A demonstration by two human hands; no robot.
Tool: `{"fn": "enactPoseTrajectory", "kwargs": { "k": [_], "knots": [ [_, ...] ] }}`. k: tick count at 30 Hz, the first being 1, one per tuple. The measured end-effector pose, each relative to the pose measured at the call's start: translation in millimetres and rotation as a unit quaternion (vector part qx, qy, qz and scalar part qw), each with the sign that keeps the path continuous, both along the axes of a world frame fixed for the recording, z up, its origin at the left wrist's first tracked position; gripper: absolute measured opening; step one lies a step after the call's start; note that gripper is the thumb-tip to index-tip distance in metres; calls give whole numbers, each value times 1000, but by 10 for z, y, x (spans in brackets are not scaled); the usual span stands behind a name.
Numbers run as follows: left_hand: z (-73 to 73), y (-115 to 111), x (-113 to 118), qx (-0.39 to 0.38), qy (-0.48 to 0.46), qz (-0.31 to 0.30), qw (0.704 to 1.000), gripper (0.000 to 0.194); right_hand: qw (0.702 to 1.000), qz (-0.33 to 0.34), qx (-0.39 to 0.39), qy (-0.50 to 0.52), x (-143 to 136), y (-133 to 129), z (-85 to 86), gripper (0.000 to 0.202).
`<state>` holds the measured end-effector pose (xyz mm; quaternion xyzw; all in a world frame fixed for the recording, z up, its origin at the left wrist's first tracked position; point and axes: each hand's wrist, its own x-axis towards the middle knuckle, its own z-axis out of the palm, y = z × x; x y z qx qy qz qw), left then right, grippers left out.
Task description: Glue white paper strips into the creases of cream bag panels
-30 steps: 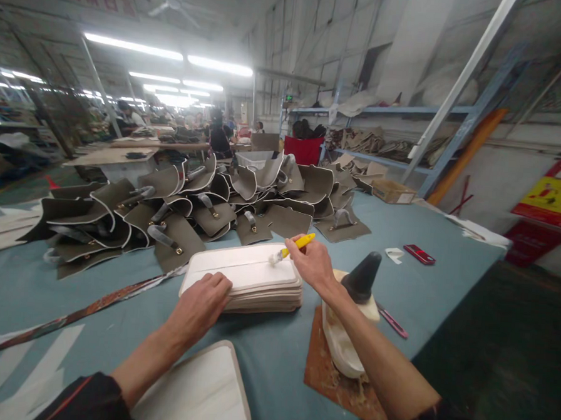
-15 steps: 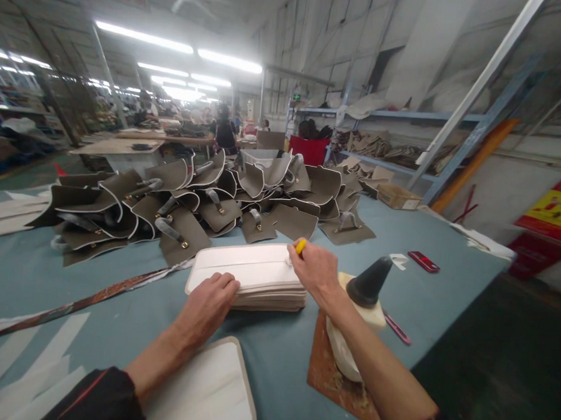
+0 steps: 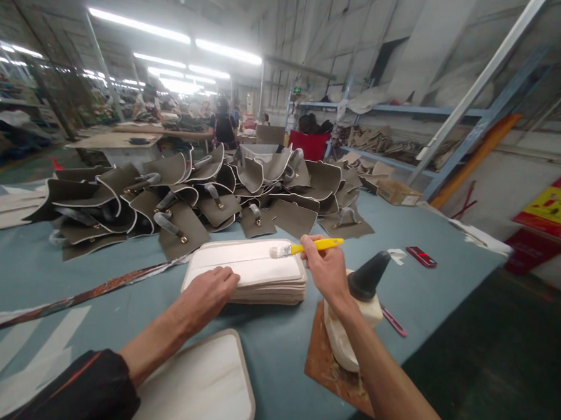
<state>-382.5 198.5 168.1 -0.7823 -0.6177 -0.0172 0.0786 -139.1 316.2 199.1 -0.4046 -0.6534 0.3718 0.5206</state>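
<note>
My right hand (image 3: 322, 262) grips a yellow-handled brush (image 3: 323, 243), its pale bristles lying on the right part of the top white panel. That panel tops a stack of white panels with beige edges (image 3: 267, 292) on the blue-green table. My left hand (image 3: 218, 282) rests on the stack's near left edge, fingers bent and close together, with no separate object visible in it. A single white panel (image 3: 205, 381) lies nearer to me, partly beneath my left forearm. Beside my right forearm stands a whitish container (image 3: 342, 342) with a dark cone (image 3: 368, 276) on top.
Grey-brown bag pieces with handles (image 3: 185, 227) are heaped across the table behind the stack. At right lie a red phone-like object (image 3: 421, 256) and a pink cutter (image 3: 394, 321). A brown board (image 3: 319, 362) sits under the container. Another person (image 3: 224, 129) is far back.
The brush has swung from pointing toward me to lying sideways, its bristles further left on the panel. My right hand has turned with it. My left hand stays on the stack. The view has shifted slightly.
</note>
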Motion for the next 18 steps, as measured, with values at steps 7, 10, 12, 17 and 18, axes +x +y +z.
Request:
{"fn": "enactPoseTrajectory", "kwargs": {
  "k": [7, 10, 12, 17, 18],
  "knots": [
    [235, -39, -41, 28, 40, 13, 999, 21, 984, -25, -51, 171, 280, -248, 27, 47],
    [423, -35, -135, 71, 55, 56, 994, 22, 969, -12, -78, 233, 340, -329, 22, 47],
    [549, -54, -238, 100, 56, 83, 990, 21, 963, -16, -96, 249, 352, -344, -10, 47],
    [793, -269, -569, 159, 44, 136, 977, 23, 971, -15, -137, 194, 210, -243, -169, 53],
    [822, -340, -628, 167, 41, 143, 975, 24, 973, -8, -150, 174, 139, -209, -203, 56]
  ]
}}
